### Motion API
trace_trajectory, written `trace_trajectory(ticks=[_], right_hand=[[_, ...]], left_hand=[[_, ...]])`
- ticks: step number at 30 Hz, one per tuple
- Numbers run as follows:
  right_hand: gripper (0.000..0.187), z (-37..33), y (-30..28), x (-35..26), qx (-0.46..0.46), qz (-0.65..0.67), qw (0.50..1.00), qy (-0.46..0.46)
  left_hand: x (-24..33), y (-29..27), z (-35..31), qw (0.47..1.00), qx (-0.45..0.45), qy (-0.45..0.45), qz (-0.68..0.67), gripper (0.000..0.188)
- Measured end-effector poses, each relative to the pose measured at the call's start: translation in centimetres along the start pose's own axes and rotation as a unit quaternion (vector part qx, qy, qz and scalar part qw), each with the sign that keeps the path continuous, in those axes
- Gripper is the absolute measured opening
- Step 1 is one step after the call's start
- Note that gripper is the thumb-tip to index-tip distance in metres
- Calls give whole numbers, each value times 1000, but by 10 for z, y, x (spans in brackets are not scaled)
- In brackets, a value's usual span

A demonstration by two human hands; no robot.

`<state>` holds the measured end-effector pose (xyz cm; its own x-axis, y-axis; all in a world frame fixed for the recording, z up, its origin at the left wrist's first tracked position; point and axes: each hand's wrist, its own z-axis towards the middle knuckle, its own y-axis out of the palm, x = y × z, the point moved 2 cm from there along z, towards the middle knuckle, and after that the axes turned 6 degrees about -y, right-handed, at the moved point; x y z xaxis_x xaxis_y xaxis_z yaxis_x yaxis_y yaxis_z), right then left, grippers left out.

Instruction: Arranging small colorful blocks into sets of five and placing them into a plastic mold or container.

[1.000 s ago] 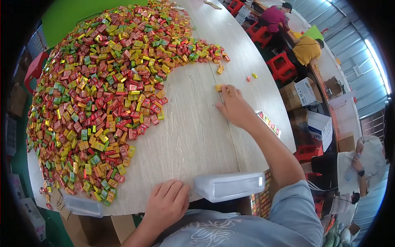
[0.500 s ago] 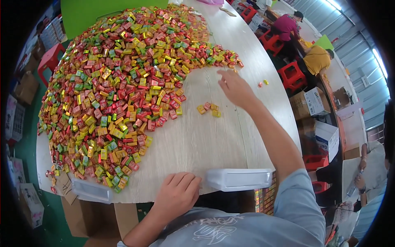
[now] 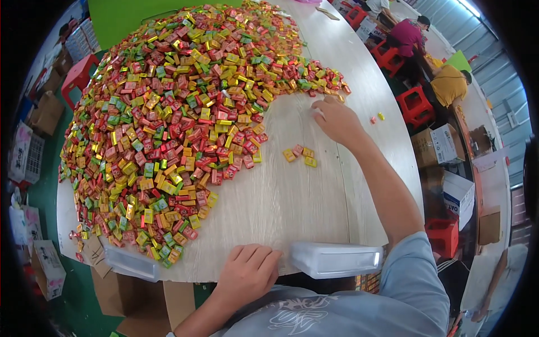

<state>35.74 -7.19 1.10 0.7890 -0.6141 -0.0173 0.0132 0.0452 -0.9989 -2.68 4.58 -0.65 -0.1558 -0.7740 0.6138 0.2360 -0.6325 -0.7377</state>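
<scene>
A large heap of small wrapped candies in red, yellow, orange and green covers much of the pale wooden table. My right hand reaches over the table beside the heap's right-hand tail. Its thumb stands apart from the fingers and nothing shows between them. Between that hand and the heap lies a small group of several candies. My left hand rests at the table's near edge with its fingers curled under. Its fingertips are hidden, so I cannot see whether anything is in them.
A translucent plastic tray sits at the near edge right of my left hand; another tray is at the left. Two loose candies lie at far right. An open cardboard box stands below. Other people sit at the upper right.
The whole view has shifted, so the table and heap appear farther right. My right hand stays beside the heap's tail, and my left hand remains curled at the near edge.
</scene>
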Motion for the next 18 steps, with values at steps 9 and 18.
trace_trajectory(ticks=[9,18], right_hand=[[35,12,1,11,44,10,998,43],[30,23,-23,1,70,59,995,41]], left_hand=[[1,2,0,1000,5,15,13,27],[1,2,-1,1000,-6,3,18,28]])
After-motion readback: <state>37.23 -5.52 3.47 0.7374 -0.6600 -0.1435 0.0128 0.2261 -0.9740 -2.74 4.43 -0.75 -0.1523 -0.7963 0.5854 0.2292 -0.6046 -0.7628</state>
